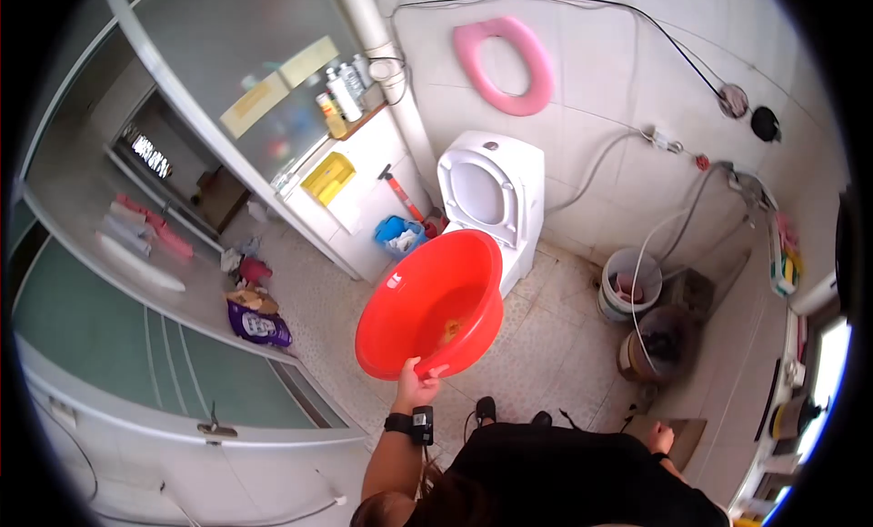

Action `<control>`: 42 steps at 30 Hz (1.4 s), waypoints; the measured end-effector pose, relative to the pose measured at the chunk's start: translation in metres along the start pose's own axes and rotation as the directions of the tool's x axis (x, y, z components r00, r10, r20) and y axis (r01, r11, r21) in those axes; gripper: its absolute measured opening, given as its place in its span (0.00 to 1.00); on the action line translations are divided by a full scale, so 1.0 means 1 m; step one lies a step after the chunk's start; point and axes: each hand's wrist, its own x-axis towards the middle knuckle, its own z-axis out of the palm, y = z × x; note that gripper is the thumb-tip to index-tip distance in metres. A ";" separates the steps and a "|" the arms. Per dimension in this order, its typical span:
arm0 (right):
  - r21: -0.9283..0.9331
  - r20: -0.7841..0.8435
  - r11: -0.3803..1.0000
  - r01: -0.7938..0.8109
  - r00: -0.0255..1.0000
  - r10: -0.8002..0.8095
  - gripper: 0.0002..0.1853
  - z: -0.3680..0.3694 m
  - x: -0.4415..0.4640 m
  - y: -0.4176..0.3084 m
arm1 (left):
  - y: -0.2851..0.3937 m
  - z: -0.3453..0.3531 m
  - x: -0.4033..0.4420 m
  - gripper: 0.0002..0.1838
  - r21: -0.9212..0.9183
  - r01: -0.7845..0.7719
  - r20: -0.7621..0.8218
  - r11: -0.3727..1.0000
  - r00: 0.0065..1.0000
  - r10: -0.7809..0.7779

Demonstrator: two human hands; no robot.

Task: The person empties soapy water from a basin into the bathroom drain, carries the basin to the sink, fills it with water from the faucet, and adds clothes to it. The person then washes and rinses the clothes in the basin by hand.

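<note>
A large red basin (409, 300) is tilted in front of the white toilet (491, 190), whose lid is raised. My left hand (416, 381) grips the basin's near rim, with a black band and device on the wrist. Inside the basin, near its lower right side, lies a small yellowish patch that I cannot make out. My right hand (662, 438) is low at the right, its fingers curled, away from the basin; what it holds, if anything, is too small to tell.
A blue bin (398, 236) stands left of the toilet. A white bucket (629, 286) and a brown bucket (650, 345) are at the right. A glass sliding door (182, 345) and a purple package (259, 322) are at the left. A pink seat (505, 65) hangs on the wall.
</note>
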 end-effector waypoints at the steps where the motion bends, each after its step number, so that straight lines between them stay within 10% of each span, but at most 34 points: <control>1: -0.002 -0.016 1.000 0.013 1.000 -0.013 0.19 0.004 0.009 -0.007 | 0.001 -0.004 -0.006 0.26 -0.031 -0.020 0.004 0.999 1.000 0.020; 31: -0.060 -0.161 0.983 0.174 0.970 -0.182 0.19 0.030 -0.118 -0.273 | 0.244 -0.170 0.013 0.21 -0.087 -0.001 -0.063 0.996 0.998 -0.004; 42: -0.161 0.165 0.854 0.494 0.867 -0.471 0.18 0.106 -0.060 -0.445 | 0.268 -0.203 -0.047 0.11 -0.019 -0.337 -0.251 0.941 0.913 0.322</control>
